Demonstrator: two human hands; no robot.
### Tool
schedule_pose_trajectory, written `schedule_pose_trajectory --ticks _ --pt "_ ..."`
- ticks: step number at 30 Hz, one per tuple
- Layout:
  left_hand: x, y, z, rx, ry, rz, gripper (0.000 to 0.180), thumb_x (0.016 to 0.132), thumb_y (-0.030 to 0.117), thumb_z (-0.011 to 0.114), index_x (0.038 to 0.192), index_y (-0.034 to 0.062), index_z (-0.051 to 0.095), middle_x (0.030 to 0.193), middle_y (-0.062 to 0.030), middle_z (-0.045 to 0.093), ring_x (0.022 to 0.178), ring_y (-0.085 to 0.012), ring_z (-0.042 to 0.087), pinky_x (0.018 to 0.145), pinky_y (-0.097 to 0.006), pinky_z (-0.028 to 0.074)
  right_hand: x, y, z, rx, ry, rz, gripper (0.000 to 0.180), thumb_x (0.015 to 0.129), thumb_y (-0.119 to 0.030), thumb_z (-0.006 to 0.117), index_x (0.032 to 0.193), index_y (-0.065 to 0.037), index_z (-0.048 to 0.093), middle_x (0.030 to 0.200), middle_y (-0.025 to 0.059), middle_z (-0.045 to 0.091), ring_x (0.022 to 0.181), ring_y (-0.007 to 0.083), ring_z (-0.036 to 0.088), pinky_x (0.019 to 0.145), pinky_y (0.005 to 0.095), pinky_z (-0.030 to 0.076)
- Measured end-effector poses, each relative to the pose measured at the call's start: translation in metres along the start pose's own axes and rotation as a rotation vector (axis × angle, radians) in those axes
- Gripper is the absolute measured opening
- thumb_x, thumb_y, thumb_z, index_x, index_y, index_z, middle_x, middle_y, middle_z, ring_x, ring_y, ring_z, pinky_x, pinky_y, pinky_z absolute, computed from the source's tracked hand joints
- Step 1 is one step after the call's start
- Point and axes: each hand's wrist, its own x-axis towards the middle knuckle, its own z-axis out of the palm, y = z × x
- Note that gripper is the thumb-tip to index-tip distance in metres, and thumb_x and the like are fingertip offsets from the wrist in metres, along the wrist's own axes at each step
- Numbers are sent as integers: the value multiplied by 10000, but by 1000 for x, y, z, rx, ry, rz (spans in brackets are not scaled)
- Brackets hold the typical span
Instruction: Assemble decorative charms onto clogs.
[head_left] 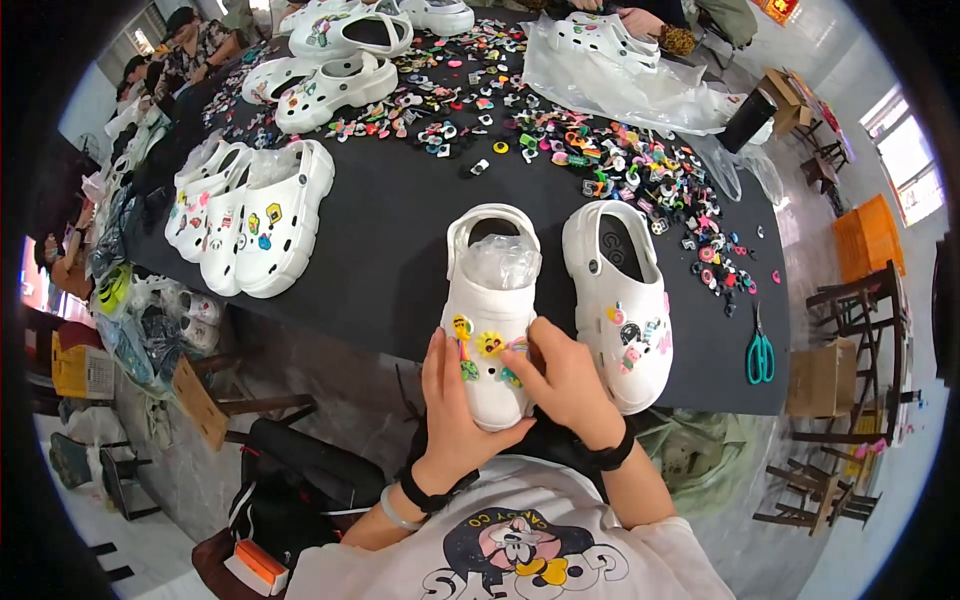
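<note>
At the near edge of the black table (400,260), around six o'clock, I see a white clog (492,330) stuffed with clear plastic, held between both hands; its long axis runs six to twelve, toe toward me at six, heel strap away at twelve. My left hand (450,405) cups the toe from seven o'clock, fingers wrapped on its side, closed on the clog; my right hand (570,385) comes in from five o'clock, its fingertips (530,345) pinched together on a small charm (517,345) at the vamp, pressing it down among other charms there; so the right is the nearer hand to the charm. A second clog (622,310) lies just beside at three o'clock, parallel, same heading. Loose charms (600,165) scatter toward one o'clock; scissors (760,355) lie at three o'clock near the table's edge; more decorated clogs (255,215) sit at ten o'clock.
</note>
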Motion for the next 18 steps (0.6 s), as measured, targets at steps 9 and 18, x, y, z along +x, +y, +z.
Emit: schedule_pose_trajectory --ticks 9,18 --pt "1 0 -1 5 -14 11 1231 590 364 886 1481 -45 141 1505 -310 191 1367 -462 255 1110 -545 241 1 32 8 154 111 13 307 998 -298 495 855 -31 547 683 75 546 567 191 524 527 330 419" --pt "1 2 -1 6 -39 16 1215 593 374 880 1472 -47 154 1491 -335 182 1369 -475 245 1109 -546 238 -10 18 10 465 213 92 274 1010 -261 495 992 7 552 730 78 559 624 151 538 585 303 440"
